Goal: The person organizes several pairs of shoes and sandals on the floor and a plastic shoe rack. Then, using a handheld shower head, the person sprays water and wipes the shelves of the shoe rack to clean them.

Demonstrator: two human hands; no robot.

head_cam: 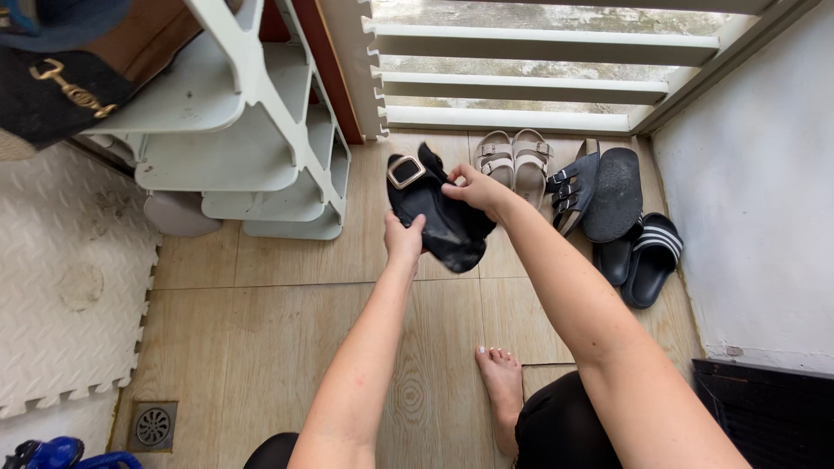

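Shoe rack (261, 130): white, tiered, shelves bare, set by the door grille.
Left hand (404, 239): closed round the lower edge of the black shoe, bracing it from beneath.
Black shoe (434, 213): lifted above the floor (261, 347), buckle upward.
Right hand (473, 187): pinching the shoe's upper rim to steady it.
Sandals (512, 161): paired against the wall, as are the slides (647, 256).

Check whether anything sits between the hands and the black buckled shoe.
Nothing does. Both hands already grip the black shoe: the left hand from below, the right hand at its upper edge. The beige sandals and dark sandals lie beyond it, on the floor.
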